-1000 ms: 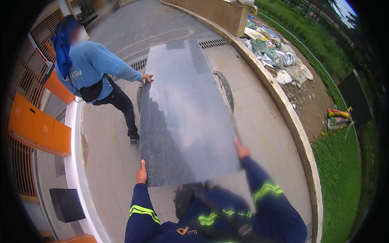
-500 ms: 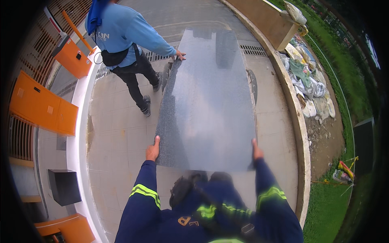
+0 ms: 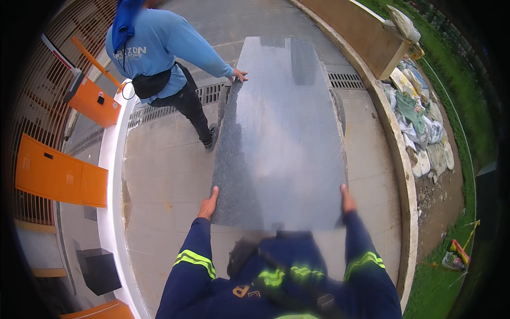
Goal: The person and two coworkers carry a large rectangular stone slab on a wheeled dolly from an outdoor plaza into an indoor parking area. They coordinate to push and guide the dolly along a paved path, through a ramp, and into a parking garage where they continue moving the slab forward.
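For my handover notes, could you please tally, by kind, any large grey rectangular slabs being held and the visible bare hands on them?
Large grey rectangular slab: 1
Navy-sleeved wearer's left hand and right hand: 2
Light-blue-sleeved co-worker's hand: 1
Total: 4

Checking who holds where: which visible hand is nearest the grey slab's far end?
The co-worker's hand, on the left edge of the slab, with a light blue sleeve. The person's left hand and right hand, in navy sleeves, are by the near end.
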Action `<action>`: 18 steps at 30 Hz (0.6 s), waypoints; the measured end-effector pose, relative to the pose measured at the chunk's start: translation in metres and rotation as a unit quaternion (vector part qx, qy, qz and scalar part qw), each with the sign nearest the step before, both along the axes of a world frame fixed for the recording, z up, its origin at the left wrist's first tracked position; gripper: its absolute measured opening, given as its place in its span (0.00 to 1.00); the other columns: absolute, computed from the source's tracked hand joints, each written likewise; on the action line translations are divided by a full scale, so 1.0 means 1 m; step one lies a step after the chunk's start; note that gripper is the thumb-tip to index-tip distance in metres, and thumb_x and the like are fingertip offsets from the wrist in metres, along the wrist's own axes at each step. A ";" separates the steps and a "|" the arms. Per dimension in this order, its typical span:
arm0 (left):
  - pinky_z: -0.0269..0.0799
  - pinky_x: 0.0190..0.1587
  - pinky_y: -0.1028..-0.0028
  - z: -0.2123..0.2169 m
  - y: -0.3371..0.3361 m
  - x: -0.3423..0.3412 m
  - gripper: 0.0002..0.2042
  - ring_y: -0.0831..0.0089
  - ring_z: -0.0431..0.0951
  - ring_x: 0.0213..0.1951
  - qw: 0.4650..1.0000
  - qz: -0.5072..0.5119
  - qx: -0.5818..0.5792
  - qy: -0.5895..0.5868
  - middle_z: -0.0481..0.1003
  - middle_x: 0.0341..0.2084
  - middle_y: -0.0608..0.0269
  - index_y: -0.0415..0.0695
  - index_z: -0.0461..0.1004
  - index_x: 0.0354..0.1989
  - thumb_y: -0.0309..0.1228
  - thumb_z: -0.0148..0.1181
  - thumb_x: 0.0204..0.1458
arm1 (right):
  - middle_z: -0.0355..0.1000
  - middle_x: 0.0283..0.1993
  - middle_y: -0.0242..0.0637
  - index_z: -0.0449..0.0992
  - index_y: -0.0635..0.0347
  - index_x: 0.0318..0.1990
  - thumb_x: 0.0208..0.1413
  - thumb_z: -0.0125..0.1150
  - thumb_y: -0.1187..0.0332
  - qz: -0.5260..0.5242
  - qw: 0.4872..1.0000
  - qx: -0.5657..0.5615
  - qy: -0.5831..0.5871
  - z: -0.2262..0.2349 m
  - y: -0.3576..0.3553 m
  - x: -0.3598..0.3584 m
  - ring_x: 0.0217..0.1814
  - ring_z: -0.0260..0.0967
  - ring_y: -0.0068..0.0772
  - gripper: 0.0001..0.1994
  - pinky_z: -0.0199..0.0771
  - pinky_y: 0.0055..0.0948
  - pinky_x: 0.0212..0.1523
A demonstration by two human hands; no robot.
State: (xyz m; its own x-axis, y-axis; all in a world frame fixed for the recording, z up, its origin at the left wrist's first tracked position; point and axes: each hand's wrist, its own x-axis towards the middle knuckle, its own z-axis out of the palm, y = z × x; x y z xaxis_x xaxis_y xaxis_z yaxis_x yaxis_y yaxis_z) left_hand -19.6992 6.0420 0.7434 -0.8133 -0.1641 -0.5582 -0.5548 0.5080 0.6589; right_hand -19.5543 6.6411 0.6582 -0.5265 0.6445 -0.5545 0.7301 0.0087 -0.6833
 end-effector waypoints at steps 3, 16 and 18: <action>0.53 0.71 0.63 0.020 0.018 -0.053 0.56 0.50 0.62 0.69 0.998 0.011 0.046 -0.043 0.64 0.65 0.35 0.21 0.61 0.64 0.74 0.46 0.54 | 0.66 0.62 0.73 0.66 0.89 0.59 0.43 0.52 0.19 0.005 0.999 0.016 -0.039 0.013 0.008 -0.049 0.70 0.62 0.58 0.64 0.58 0.41 0.70; 0.64 0.63 0.62 0.071 0.075 -0.235 0.54 0.50 0.73 0.61 0.998 0.044 0.006 -0.053 0.74 0.55 0.34 0.21 0.72 0.55 0.75 0.45 0.53 | 0.65 0.63 0.73 0.67 0.88 0.59 0.40 0.54 0.18 0.025 0.997 0.005 -0.069 0.125 0.070 -0.273 0.68 0.64 0.61 0.65 0.60 0.42 0.69; 0.63 0.63 0.62 0.072 0.093 -0.269 0.55 0.50 0.72 0.61 0.998 0.048 -0.029 -0.035 0.74 0.55 0.33 0.21 0.72 0.55 0.76 0.45 0.52 | 0.65 0.63 0.73 0.66 0.86 0.61 0.40 0.54 0.18 0.030 0.997 0.014 -0.073 0.120 0.079 -0.305 0.70 0.63 0.61 0.65 0.59 0.42 0.70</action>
State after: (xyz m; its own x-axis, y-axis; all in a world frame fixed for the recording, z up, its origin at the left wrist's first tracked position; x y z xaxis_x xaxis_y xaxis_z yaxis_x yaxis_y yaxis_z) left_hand -19.9677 6.1354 0.8158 -0.7522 -0.2718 -0.6003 -0.6456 0.4866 0.5886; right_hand -19.8598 6.7199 0.7783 -0.4787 0.6311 -0.6104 0.8198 0.0725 -0.5680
